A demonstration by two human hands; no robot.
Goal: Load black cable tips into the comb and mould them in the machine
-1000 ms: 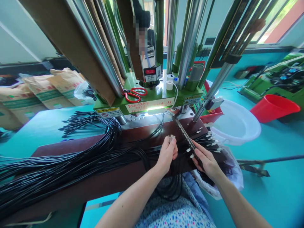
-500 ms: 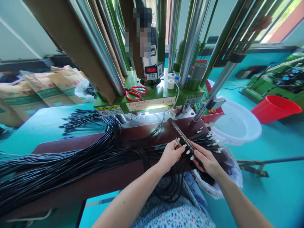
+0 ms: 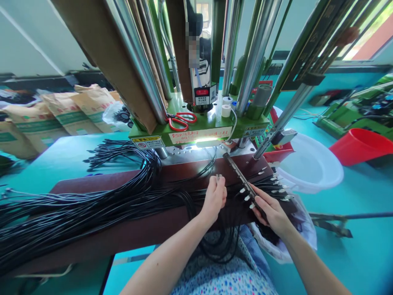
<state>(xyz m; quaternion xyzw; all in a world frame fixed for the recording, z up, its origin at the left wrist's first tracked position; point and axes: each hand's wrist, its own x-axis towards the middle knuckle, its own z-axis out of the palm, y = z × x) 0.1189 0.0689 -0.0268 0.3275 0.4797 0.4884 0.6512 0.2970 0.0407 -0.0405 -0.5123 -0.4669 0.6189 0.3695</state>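
Observation:
My right hand [image 3: 270, 209] grips the near end of a long dark metal bar [image 3: 241, 176], which slants away toward the machine. Several silvery connectors [image 3: 247, 198] stick out along the bar's left side. To the left of the bar, my left hand [image 3: 214, 198] is closed in a pinch on a small metallic connector [image 3: 218, 176], its lower part hidden by the fingers. Black cables [image 3: 225, 241] hang below my hands over the table's front edge. More cables with silvery ends [image 3: 279, 186] lie behind my right hand.
A green press machine [image 3: 199, 127] with steel columns stands behind the brown table [image 3: 153, 235]. Red-handled scissors [image 3: 182, 121] rest on it. A big bundle of black cables [image 3: 101, 213] covers the left side. At the right are a white basin [image 3: 307, 164] and a red bucket [image 3: 362, 145].
My left hand has moved left, away from the bar, with the small connector between its fingers. My right hand still holds the bar. The whole view has shifted slightly.

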